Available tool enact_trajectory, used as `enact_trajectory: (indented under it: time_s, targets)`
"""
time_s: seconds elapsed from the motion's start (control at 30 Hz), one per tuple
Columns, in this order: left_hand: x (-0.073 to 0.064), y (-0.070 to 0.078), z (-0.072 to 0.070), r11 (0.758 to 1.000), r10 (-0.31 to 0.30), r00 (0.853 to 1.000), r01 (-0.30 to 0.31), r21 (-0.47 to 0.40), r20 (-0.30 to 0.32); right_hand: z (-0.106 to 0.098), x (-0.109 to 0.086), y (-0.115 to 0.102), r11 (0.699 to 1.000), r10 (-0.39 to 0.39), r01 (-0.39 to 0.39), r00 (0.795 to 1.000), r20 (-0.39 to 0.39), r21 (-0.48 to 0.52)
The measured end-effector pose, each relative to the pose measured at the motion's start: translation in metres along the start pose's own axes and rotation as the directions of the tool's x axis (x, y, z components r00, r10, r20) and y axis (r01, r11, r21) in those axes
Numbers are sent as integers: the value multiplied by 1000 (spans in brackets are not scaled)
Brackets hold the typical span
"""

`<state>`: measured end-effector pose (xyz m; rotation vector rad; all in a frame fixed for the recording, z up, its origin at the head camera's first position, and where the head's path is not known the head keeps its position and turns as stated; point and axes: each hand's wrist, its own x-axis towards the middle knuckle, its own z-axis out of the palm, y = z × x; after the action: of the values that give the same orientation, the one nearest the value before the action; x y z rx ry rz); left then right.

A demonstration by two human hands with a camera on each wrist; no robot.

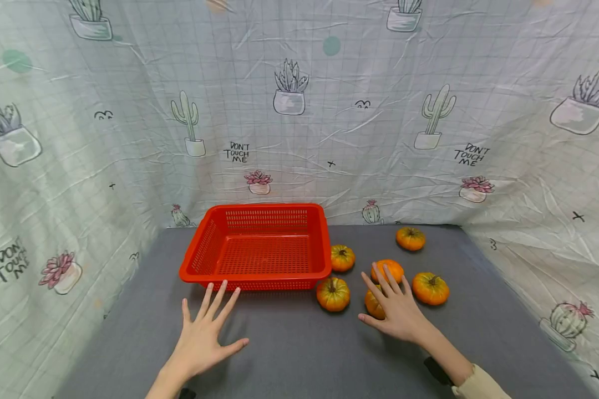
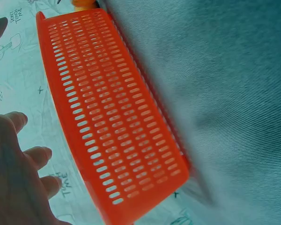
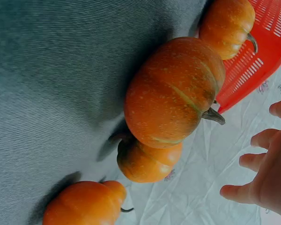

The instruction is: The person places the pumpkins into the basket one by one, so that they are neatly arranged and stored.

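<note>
To the right of the red basket, six pumpkins are being supported, likely steadied by their squat shapes. The left hand is being held at the basket's front, the right hand rightward of it; both, well apart, are being spread, apparently because nothing is being gripped.

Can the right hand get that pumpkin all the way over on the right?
Probably yes: the right hand holds nothing, the rightmost pumpkin looks close beside it on the table, and nothing seems to stand between them.
</note>
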<state>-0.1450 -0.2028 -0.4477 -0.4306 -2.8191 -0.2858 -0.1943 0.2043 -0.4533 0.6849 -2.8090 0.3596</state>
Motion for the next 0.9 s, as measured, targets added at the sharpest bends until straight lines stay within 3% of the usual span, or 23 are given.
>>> enact_trajectory:
  time_s: [0.33,0.9]
  targets:
    - [16,1,-6,1000,13,1000,-13,-18,-5,1,10,-4,1000,20,-20,1000,18,-7]
    - [48,-7,-11,997,75,994,-77,-23,-75,7,30,-15,1000,-2,2,1000,20,28]
